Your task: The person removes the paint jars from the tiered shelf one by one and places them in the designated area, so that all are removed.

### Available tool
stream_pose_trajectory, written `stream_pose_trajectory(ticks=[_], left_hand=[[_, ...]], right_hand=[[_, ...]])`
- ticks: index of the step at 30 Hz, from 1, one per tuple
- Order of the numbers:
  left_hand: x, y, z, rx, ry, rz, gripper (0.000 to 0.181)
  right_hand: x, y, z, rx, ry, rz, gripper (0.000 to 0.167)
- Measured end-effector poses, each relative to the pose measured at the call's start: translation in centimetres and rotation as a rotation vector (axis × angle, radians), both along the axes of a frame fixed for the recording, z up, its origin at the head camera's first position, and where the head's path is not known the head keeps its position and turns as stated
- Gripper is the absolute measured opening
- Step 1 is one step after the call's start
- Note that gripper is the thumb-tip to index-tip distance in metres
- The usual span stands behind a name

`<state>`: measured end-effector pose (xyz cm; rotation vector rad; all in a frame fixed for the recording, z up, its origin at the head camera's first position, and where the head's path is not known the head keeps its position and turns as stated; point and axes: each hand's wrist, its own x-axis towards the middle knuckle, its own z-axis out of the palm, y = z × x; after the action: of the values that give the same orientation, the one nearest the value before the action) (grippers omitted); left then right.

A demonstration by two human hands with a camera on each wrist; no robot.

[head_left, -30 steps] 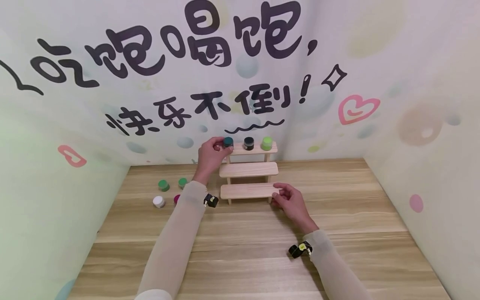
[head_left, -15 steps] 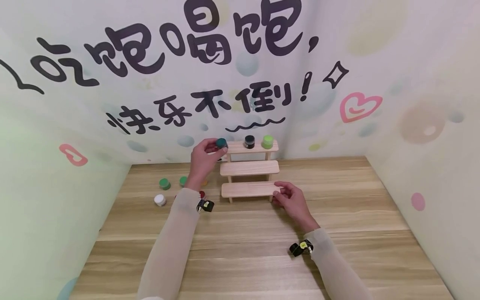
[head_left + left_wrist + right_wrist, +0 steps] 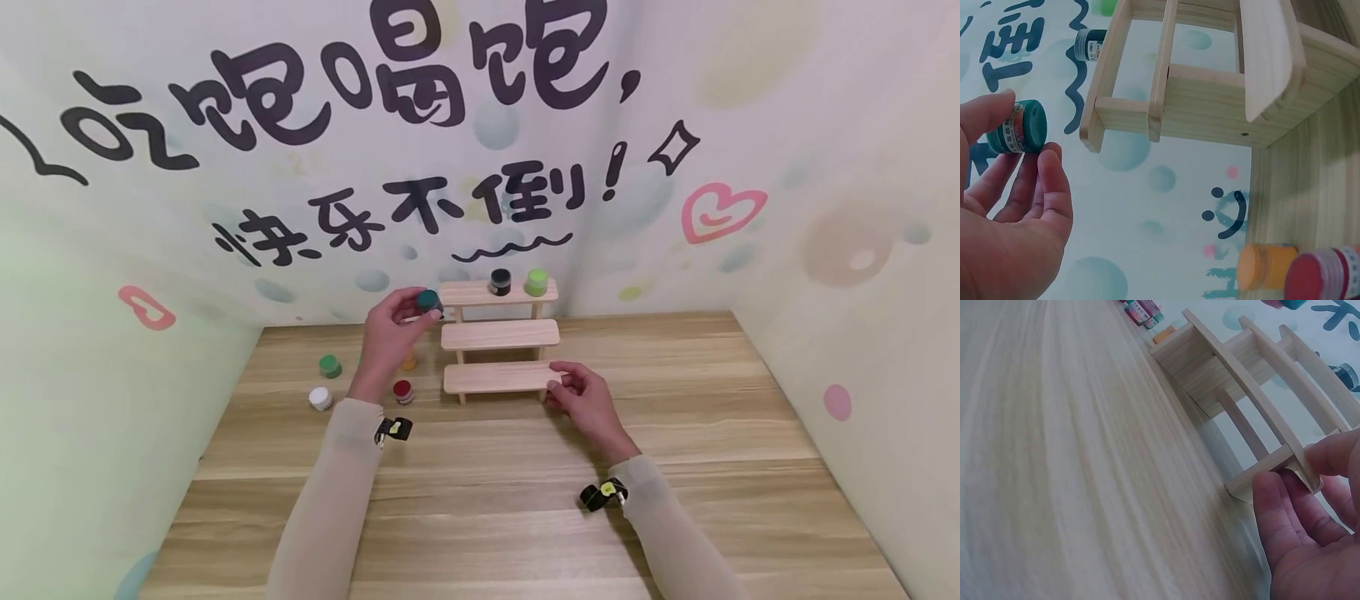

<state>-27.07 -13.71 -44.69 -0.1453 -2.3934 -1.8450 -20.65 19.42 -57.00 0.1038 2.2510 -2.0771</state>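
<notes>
My left hand (image 3: 387, 340) pinches a dark teal paint jar (image 3: 429, 302) just left of the top tier of a three-tier wooden stand (image 3: 501, 335). In the left wrist view that jar (image 3: 1022, 127) lies between thumb and fingers, away from the wood. A black jar (image 3: 500, 282) and a light green jar (image 3: 536, 282) stand on the top tier. My right hand (image 3: 591, 410) grips the right end of the lowest tier; the right wrist view shows the thumb and fingers (image 3: 1300, 506) around the board's end.
Left of the stand, on the wood-grain table (image 3: 480, 508), are a green jar (image 3: 330, 366), a white jar (image 3: 320, 399), a dark red jar (image 3: 403, 392) and an orange jar (image 3: 408, 361). A printed wall (image 3: 360, 167) rises behind.
The left hand has moved left and slightly down from the top tier, carrying the teal jar off its left end. The right hand keeps its grip on the lowest tier.
</notes>
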Motion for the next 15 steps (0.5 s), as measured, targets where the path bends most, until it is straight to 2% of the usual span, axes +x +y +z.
stream_pose_trajectory(ticks=[5,15], left_hand=[[0.6,-1.0,-0.7,0.034,0.008,-0.032,0.049],[2.4,-2.5,-1.4,0.003,0.003,-0.047,0.049]], right_hand=[[0.0,0.0,0.0,-0.003,0.011,-0.002,0.036],[0.1,-0.1,0.1,-0.006,0.012,-0.003,0.036]])
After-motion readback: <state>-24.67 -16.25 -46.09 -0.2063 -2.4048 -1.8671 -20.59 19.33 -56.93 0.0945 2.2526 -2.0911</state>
